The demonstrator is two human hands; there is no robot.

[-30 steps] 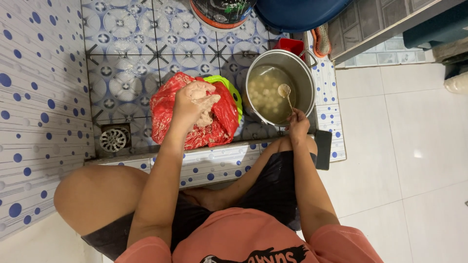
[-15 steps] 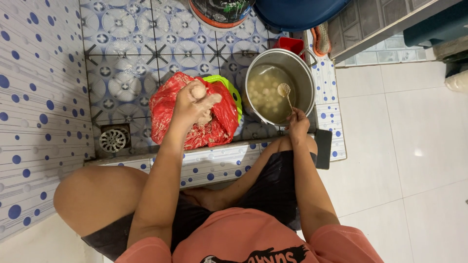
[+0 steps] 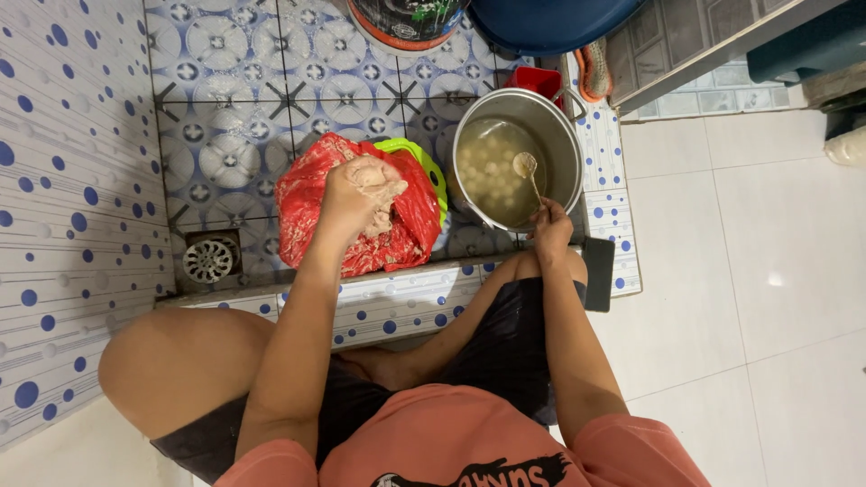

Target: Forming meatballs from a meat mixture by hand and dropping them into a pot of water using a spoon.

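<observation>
My left hand [image 3: 347,194] is closed around a lump of pale meat paste [image 3: 381,185], pressed into the mass lying in a red plastic bag [image 3: 311,212]. The bag rests over a green bowl [image 3: 424,162] on the patterned floor tiles. My right hand [image 3: 550,230] grips the handle of a metal spoon [image 3: 526,167], whose bowl hangs over a steel pot [image 3: 559,149]. The pot holds cloudy water with several pale round balls floating in it.
A round floor drain [image 3: 208,260] sits left of the bag. A low tiled ledge [image 3: 406,298] runs between my knees and the pot. A bucket [image 3: 406,22], a blue basin [image 3: 541,22] and a red container [image 3: 537,81] stand at the back. White floor tiles [image 3: 749,252] lie on the right.
My left hand has turned and closed down into the paste in the red bag. The right hand and spoon have stayed over the pot.
</observation>
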